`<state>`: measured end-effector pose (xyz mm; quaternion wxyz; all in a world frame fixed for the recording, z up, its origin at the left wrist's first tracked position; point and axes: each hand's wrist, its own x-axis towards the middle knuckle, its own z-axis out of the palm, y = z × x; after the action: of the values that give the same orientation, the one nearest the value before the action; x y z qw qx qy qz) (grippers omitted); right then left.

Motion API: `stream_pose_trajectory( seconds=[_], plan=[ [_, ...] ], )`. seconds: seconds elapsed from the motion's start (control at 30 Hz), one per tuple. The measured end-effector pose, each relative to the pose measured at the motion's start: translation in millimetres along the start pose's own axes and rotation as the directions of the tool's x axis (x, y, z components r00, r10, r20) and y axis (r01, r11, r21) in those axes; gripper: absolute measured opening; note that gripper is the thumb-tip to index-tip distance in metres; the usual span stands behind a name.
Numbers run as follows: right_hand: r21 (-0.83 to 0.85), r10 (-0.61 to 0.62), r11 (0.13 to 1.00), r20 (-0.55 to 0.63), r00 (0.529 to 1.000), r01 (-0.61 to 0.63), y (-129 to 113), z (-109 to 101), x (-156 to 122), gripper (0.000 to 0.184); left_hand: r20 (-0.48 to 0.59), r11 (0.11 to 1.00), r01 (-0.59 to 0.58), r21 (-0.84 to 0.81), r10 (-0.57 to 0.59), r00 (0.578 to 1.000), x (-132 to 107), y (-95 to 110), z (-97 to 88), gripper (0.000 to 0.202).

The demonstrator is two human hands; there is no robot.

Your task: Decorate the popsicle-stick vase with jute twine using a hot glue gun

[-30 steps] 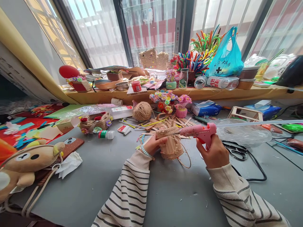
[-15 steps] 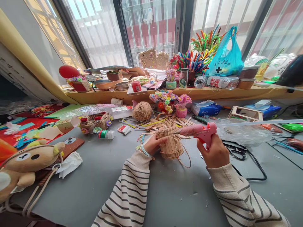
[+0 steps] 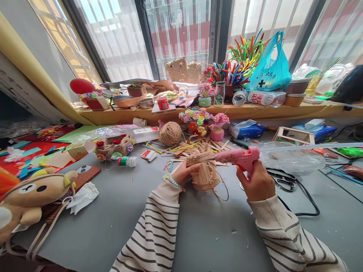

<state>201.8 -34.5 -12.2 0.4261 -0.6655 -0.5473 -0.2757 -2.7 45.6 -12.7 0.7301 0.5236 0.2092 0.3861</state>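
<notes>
- Pot point(image 3: 205, 178): sticks bound with twine at top and bottom; centre of the frame, leaning slightly. Whether its base bears on the worktop point(image 3: 210, 234) cannot be told.
- Left hand point(image 3: 183, 173): at the Pot's left side, thumb across the upper band. Grip partly closed around the wall; the other fingers are mostly hidden. Probably held so to steady the Pot against the nozzle, leaving its right side free.
- Right hand point(image 3: 258, 185): right of centre. Grip closed around the handle of the glue gun point(image 3: 244, 159); pull on the trigger cannot be told.
- Nozzle point(image 3: 219, 156): pointed leftward at the upper twine band, at or just touching it; presumably aimed to put glue there.
- Glue stick point(image 3: 306, 146): clear rod out of the gun's rear, running to the right edge of the frame.
- Loose strand point(image 3: 227, 190): looped off the Pot's lower right, likely left slack as spare length.
- Twine ball point(image 3: 170, 133) and loose sticks point(image 3: 218, 146): behind the Pot, above centre; apparently stock kept near the work.
- Scissors point(image 3: 285, 183): right of the frame, beyond the right hand; seemingly parked clear of the work.
- Against the earlier frame: no clear change. Pot, nozzle, strand and both grips match, bar at most a slight shift of the right hand.
</notes>
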Motion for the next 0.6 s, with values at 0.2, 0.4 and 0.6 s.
stream_pose_trajectory(
  seconds=[0.2, 0.4, 0.6],
  plan=[
    [0.007, 0.018, 1.000, 0.002, 1.000, -0.018, 0.4, -0.5, 0.2, 0.031, 0.005, 1.000, -0.009, -0.018, 0.010, 1.000, -0.6, 0.9, 2.2, 0.050],
    [0.013, 0.002, 1.000, -0.002, 1.000, -0.002, 0.5, -1.6, 1.2, 0.035, -0.022, 1.000, 0.004, -0.020, -0.004, 1.000, 0.1, 0.3, 2.7, 0.049],
    [0.022, -0.008, 1.000, -0.023, 1.000, 0.008, 2.1, -1.3, 1.8, 0.033, -0.033, 1.000, 0.000, -0.029, 0.000, 0.999, -0.3, 2.8, 6.1, 0.053]
  ],
)
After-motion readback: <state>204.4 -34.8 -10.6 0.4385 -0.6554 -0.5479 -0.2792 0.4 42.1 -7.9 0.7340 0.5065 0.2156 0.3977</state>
